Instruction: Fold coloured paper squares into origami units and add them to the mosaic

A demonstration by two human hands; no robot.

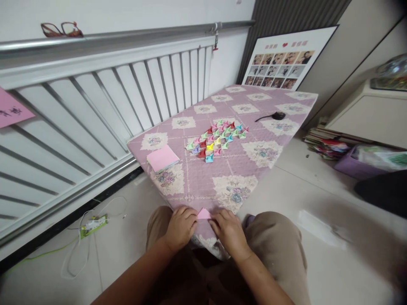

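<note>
A small pink sheet of origami paper (204, 214), folded to a triangle with its point away from me, lies near the table's close end. My left hand (182, 227) has its fingers closed on the left corner. At the right corner, my right hand (230, 231) grips the paper between thumb and fingers. Beyond them a stack of square paper (163, 158), pink on top, rests by the left edge. Farther in stand rows of small folded paper pieces (210, 147) in red, pink, green, blue and yellow.
A purple floral cloth (203, 182) covers the table. Toward its far right lies a black object with a cord (278, 115). The radiator (127, 93) runs along the left wall, with glasses (62, 29) on its pipe. A power strip (93, 225) with cables is on the floor.
</note>
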